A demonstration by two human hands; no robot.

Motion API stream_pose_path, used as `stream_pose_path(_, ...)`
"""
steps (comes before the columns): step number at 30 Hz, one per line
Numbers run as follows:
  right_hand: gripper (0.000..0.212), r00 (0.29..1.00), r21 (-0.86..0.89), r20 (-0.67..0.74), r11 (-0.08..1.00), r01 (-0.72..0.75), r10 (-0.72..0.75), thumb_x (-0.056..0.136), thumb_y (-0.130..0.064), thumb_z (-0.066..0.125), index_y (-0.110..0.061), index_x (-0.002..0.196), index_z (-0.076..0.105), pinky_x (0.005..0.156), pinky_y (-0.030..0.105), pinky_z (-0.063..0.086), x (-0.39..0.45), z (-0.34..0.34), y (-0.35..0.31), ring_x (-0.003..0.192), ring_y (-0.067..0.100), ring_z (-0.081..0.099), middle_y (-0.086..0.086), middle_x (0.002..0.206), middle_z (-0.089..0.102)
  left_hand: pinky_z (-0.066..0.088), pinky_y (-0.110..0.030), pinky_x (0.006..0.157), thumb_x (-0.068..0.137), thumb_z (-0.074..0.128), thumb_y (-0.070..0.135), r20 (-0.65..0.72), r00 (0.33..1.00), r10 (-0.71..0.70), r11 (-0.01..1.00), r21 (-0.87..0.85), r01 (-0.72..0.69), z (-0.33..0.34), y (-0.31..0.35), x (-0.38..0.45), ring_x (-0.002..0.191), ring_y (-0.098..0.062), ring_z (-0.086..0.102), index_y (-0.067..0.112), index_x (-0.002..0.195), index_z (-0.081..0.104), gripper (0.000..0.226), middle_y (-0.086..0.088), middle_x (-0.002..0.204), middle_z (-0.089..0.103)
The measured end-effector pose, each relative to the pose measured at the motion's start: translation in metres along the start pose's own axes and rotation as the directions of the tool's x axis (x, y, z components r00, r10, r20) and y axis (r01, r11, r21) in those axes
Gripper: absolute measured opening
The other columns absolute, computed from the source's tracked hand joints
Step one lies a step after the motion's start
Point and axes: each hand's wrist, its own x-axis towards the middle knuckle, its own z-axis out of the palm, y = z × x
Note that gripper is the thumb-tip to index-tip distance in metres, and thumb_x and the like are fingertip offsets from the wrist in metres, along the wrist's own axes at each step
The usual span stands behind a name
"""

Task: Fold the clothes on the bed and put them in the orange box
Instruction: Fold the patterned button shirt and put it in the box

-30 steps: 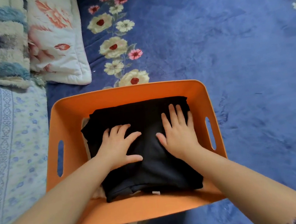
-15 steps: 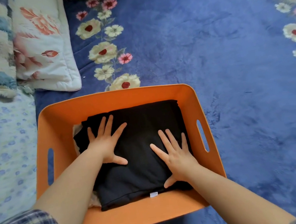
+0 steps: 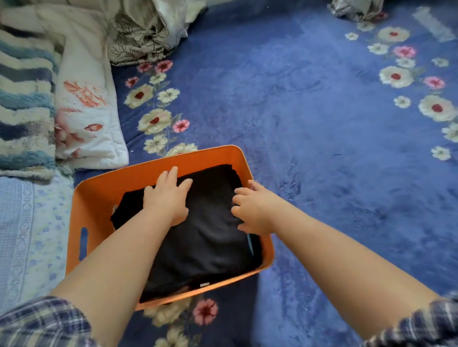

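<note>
Garment: folded black soft-cloth garment [image 3: 200,233] lies inside the orange plastic box [image 3: 95,198] on the bed
Left hand [image 3: 168,196]: flat, fingers spread, pressing the cloth
Right hand [image 3: 254,210]: fingers curled on the garment's right edge; grip unclear
Handling: light, limp, unfolds easily; support underneath at the folded edges

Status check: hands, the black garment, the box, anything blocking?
Left hand flat on black garment. Right hand curled at its right edge, grip unclear. Garment folded inside orange box. Nothing blocking.
</note>
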Motion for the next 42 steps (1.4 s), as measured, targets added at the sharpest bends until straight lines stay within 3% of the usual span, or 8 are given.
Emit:
stream_pose_path(2,0.038,0.994,-0.036,-0.076,0.996,-0.077,0.075,0.095,-0.022,0.041,-0.010,0.130,0.047,0.114,0.048,0.010,-0.030,-0.016,0.022,0.137,0.026,0.022,0.010,0.138,0.040,0.031,-0.042,0.105,0.092,0.052,0.030,-0.100,0.995,0.000,1.000,-0.008,0.000,-0.034,0.026,-0.018,0.141,-0.027,0.013,0.023,0.142,0.029,0.056,-0.009,0.153,0.012)
stream_pose_path(5,0.036,0.965,-0.023,-0.196,0.983,-0.183,0.175,0.096,-0.026,0.041,-0.010,0.128,0.048,0.108,0.038,0.025,-0.103,-0.032,0.071,0.133,0.025,0.029,0.009,0.135,0.043,0.036,-0.041,0.100,0.092,0.049,0.030,-0.211,0.977,0.016,1.000,-0.011,-0.019,-0.088,0.085,-0.050,0.132,-0.027,0.029,0.018,0.135,0.040,0.047,-0.009,0.141,0.032)
stream_pose_path(11,0.045,0.811,0.317,-0.417,0.902,-0.294,0.411,0.094,-0.034,0.048,-0.012,0.133,0.047,0.099,0.033,0.035,-0.291,-0.045,0.168,0.128,0.024,0.039,0.008,0.135,0.047,0.038,-0.036,0.092,0.093,0.046,0.030,-0.350,0.925,0.147,0.981,-0.071,-0.182,-0.186,0.237,-0.127,0.126,-0.026,0.038,0.023,0.137,0.040,0.044,-0.004,0.138,0.040)
stream_pose_path(15,0.042,0.682,0.396,-0.459,0.819,-0.416,0.569,0.094,-0.029,0.050,-0.011,0.131,0.050,0.101,0.033,0.034,-0.414,-0.044,0.228,0.128,0.023,0.041,0.007,0.138,0.048,0.040,-0.030,0.076,0.096,0.043,0.030,-0.467,0.861,0.203,0.935,-0.167,-0.312,-0.249,0.335,-0.175,0.120,-0.022,0.047,0.028,0.139,0.037,0.044,0.000,0.133,0.048)
stream_pose_path(20,0.045,0.588,0.394,-0.492,0.766,-0.508,0.643,0.088,-0.034,0.053,-0.011,0.127,0.055,0.100,0.036,0.037,-0.548,-0.057,0.285,0.122,0.025,0.047,0.010,0.130,0.054,0.042,-0.032,0.085,0.091,0.048,0.028,-0.590,0.738,0.327,0.894,-0.059,-0.443,-0.323,0.454,-0.224,0.117,-0.026,0.048,0.023,0.126,0.052,0.036,-0.003,0.127,0.053)
stream_pose_path(23,0.037,0.503,0.396,-0.547,0.736,-0.549,0.669,0.089,-0.024,0.055,-0.006,0.120,0.059,0.098,0.036,0.038,-0.621,-0.069,0.318,0.118,0.028,0.049,0.012,0.124,0.057,0.045,-0.035,0.090,0.087,0.051,0.027,-0.632,0.651,0.420,0.865,0.062,-0.498,-0.372,0.522,-0.244,0.113,-0.029,0.051,0.017,0.116,0.057,0.031,-0.007,0.121,0.057)
stream_pose_path(30,0.024,0.345,0.378,-0.623,0.656,-0.653,0.702,0.089,-0.014,0.053,-0.004,0.106,0.066,0.091,0.032,0.041,-0.758,-0.077,0.421,0.107,0.026,0.055,0.010,0.111,0.063,0.045,-0.035,0.094,0.090,0.050,0.031,-0.678,0.493,0.546,0.775,0.185,-0.604,-0.476,0.672,-0.269,0.119,-0.027,0.048,0.018,0.125,0.054,0.037,-0.007,0.125,0.055)
stream_pose_path(42,0.024,0.101,0.516,-0.504,0.393,-0.761,0.857,0.089,-0.021,0.050,-0.007,0.093,0.069,0.082,0.038,0.048,-0.955,-0.041,0.608,0.093,0.023,0.060,0.006,0.097,0.068,0.043,-0.032,0.094,0.094,0.045,0.032,-0.617,0.349,0.705,0.605,0.267,-0.750,-0.621,0.914,-0.270,0.117,-0.021,0.048,0.019,0.130,0.050,0.038,-0.002,0.127,0.053)
